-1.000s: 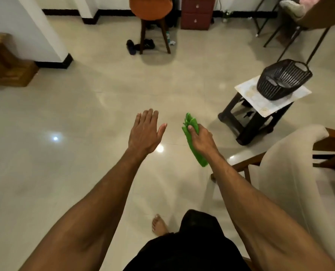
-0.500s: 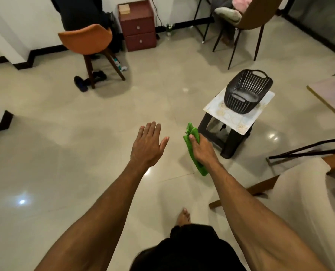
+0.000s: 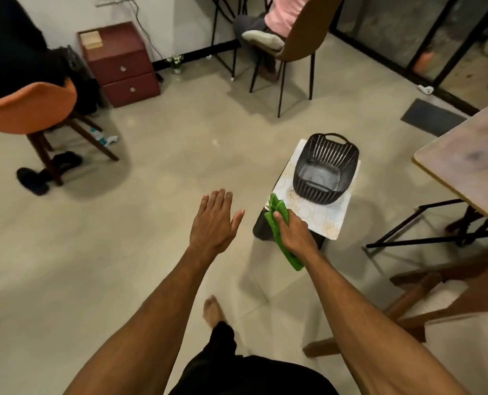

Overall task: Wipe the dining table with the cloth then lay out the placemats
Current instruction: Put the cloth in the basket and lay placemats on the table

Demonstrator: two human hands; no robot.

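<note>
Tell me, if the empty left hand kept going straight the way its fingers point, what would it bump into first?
Probably nothing soon. The left hand is open, its fingers pointing up the picture across bare floor. Farther along that line the floor runs on toward the far wall; depth is hard to judge from one view.

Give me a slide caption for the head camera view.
Right hand grips green cloth, left hand open, approaching the dining table.
</note>
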